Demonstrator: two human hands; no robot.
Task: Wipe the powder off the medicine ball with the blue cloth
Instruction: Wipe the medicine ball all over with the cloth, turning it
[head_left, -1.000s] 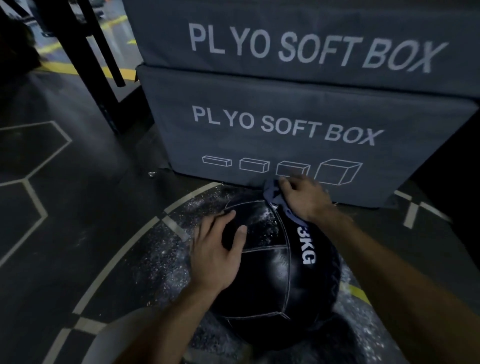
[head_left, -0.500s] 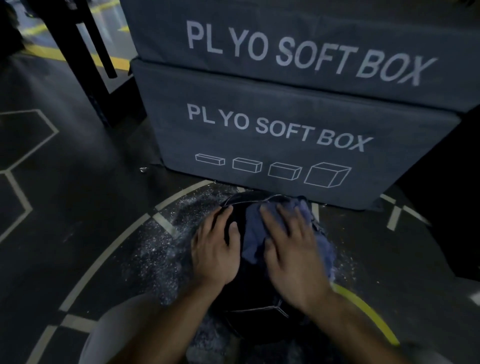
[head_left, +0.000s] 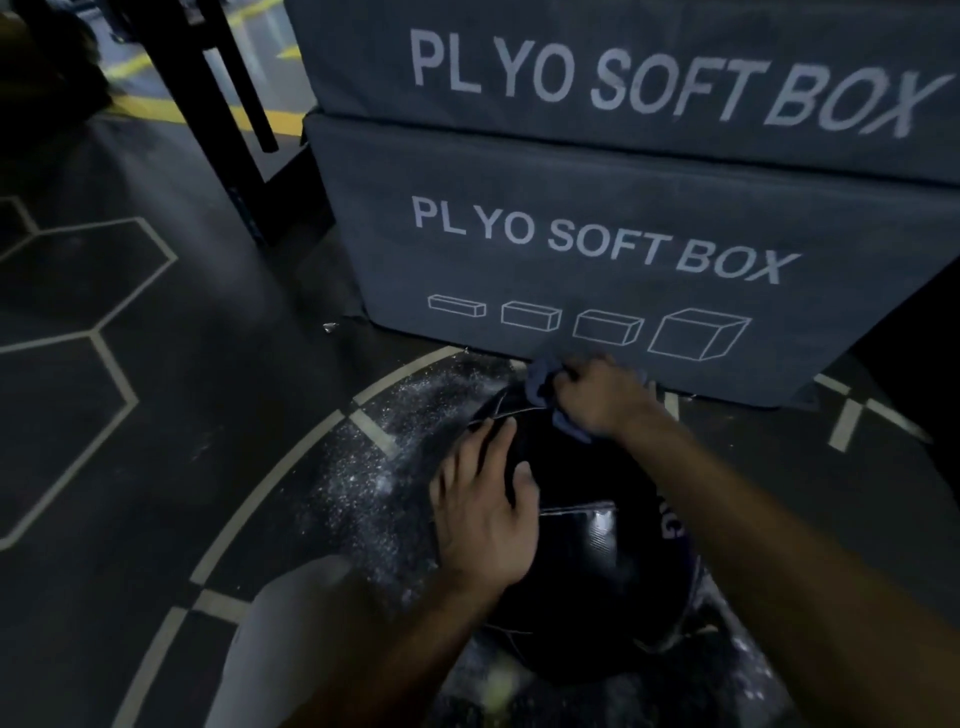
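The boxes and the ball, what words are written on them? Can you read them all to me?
"PL YO SOFT BOX" on the upper box.
"PL YO SOFT BOX" on the lower box, above four little box drawings.
White letters on the medicine ball: mostly hidden by the arm, unreadable.

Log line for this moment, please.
left hand: rests on black medicine ball | right hand: grips blue cloth at ball's far side | powder on floor
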